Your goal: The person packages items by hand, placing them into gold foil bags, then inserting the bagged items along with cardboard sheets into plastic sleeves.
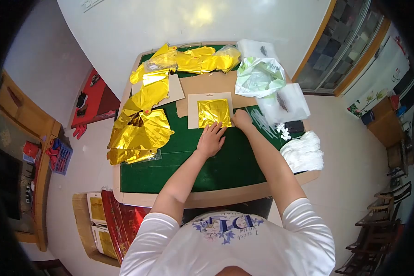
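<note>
A folded gold foil balloon (213, 112) lies on a tan backing card (193, 110) with a hanging slot at its top. My left hand (211, 139) rests palm down with fingers spread, its fingertips on the lower edge of the gold foil. At the card's lower right edge is my right hand (242, 120), its fingers curled in; whatever they hold is hidden. Just right of it, thin clear strips (262, 123) are scattered on the green tabletop (207, 170).
Loose gold foil balloons (142, 124) cover the table's left and far sides. On the right are a plastic bag (261, 78), stacks of clear sleeves (292, 103), a black item (294, 127) and a white string bundle (303, 154). A carton of packed cards (85, 221) stands on the floor.
</note>
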`<control>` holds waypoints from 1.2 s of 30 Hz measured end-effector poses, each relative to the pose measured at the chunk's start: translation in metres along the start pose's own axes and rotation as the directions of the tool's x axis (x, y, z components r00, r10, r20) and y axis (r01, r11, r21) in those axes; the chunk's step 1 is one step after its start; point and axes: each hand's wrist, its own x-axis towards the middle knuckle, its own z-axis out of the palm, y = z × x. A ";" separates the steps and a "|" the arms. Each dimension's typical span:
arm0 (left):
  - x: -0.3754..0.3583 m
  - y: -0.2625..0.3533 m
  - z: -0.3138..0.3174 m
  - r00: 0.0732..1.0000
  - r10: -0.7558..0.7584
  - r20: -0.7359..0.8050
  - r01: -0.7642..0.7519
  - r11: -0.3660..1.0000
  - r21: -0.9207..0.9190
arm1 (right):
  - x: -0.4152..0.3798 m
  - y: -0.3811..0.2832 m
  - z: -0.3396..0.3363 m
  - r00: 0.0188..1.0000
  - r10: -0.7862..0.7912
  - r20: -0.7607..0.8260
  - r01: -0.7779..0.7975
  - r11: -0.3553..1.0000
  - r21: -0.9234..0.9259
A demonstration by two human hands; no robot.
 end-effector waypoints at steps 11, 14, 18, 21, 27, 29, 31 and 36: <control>-0.001 0.000 -0.001 0.997 0.013 -0.074 -0.018 0.997 -0.071 | -0.098 0.020 0.020 0.719 -0.556 -0.418 0.566 0.817 -0.113; 0.007 -0.019 -0.005 0.933 -0.137 -0.333 0.099 0.987 -0.128 | -0.097 0.018 0.018 0.723 -0.553 -0.413 0.559 0.821 -0.122; 0.020 -0.057 -0.026 0.603 -0.734 -0.313 0.655 0.680 -0.330 | -0.097 0.016 0.015 0.722 -0.565 -0.398 0.559 0.816 -0.145; 0.027 -0.092 -0.029 0.495 -0.865 -0.080 0.755 0.474 -0.453 | -0.095 0.013 0.014 0.735 -0.552 -0.393 0.550 0.825 -0.129; 0.026 -0.091 -0.036 0.565 -0.812 0.149 0.812 0.515 -0.273 | -0.097 0.016 0.013 0.723 -0.568 -0.394 0.562 0.815 -0.142; 0.022 -0.085 -0.040 0.580 -0.792 0.190 0.806 0.524 -0.275 | -0.105 0.018 0.010 0.715 -0.578 -0.393 0.568 0.808 -0.156; 0.015 -0.073 -0.045 0.591 -0.783 0.196 0.800 0.537 -0.268 | -0.115 0.019 0.005 0.709 -0.589 -0.387 0.573 0.802 -0.169; -0.027 -0.027 -0.056 0.637 -0.739 0.218 0.764 0.567 -0.309 | -0.162 0.027 -0.001 0.672 -0.634 -0.382 0.624 0.763 -0.169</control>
